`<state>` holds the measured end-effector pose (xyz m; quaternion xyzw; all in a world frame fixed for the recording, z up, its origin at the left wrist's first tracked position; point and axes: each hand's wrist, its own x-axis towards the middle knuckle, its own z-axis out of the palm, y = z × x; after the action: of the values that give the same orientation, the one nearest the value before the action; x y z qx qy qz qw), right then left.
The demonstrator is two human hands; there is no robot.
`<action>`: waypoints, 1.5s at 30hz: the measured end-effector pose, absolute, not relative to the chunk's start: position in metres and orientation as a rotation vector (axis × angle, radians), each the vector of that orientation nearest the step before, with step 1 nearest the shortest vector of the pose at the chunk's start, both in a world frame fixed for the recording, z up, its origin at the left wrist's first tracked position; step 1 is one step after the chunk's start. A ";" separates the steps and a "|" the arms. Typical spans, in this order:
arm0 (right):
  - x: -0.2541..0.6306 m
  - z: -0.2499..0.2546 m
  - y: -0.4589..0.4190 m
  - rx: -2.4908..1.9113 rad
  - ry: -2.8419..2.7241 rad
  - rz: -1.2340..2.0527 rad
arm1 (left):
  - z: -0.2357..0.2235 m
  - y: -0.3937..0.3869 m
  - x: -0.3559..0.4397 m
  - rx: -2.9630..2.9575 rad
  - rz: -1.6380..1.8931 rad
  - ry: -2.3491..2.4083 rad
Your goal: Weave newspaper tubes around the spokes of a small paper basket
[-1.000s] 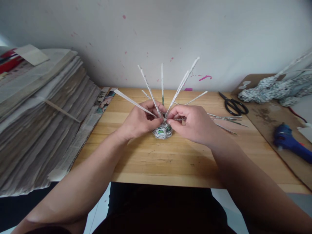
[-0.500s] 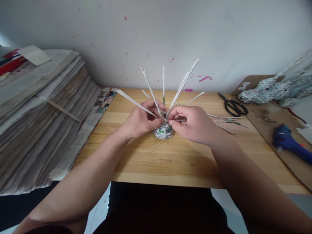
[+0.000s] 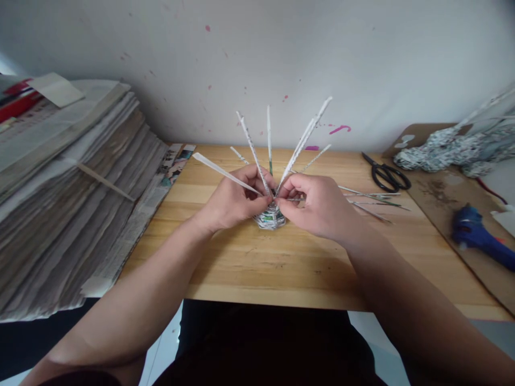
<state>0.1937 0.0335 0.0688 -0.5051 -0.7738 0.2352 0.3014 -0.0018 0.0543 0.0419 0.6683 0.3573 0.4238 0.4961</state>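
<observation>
A small woven paper basket (image 3: 271,219) with green and white patches stands on the wooden table between my hands. Several rolled paper sticks (image 3: 269,134) fan up and outward from its rim. My left hand (image 3: 237,197) is closed on the basket's left rim, thumb in front and fingers behind; a flat white strip sticks out past it to the left. At the right rim my right hand (image 3: 316,202) pinches a thin paper stick near the base of the uprights. The fingertips of both hands almost meet, and the basket's back is hidden.
Tied newspapers form a tall stack (image 3: 80,198) at the left. Loose paper sticks (image 3: 374,199) lie right of my right hand, near black scissors (image 3: 388,174). A blue glue gun (image 3: 477,233) and a woven paper piece (image 3: 430,150) rest on cardboard at the right. A wall rises behind the table.
Both hands keep their hold at the rim with only slight finger shifts. The upright sticks on the left lean slightly further right, and the tip of the low right-hand stick has moved left.
</observation>
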 end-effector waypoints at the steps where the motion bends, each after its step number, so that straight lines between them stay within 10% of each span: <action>1: 0.194 0.069 0.034 -1.344 -2.050 0.635 | 0.042 0.054 -0.002 1.621 1.033 0.864; 45: 0.207 0.068 0.040 -1.264 -2.089 0.801 | 0.037 0.061 -0.009 1.605 1.007 0.772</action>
<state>0.2067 0.0398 0.0681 -0.4718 -0.7801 0.2989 0.2821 -0.0095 0.0614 0.0373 0.6696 0.3223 0.4202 0.5207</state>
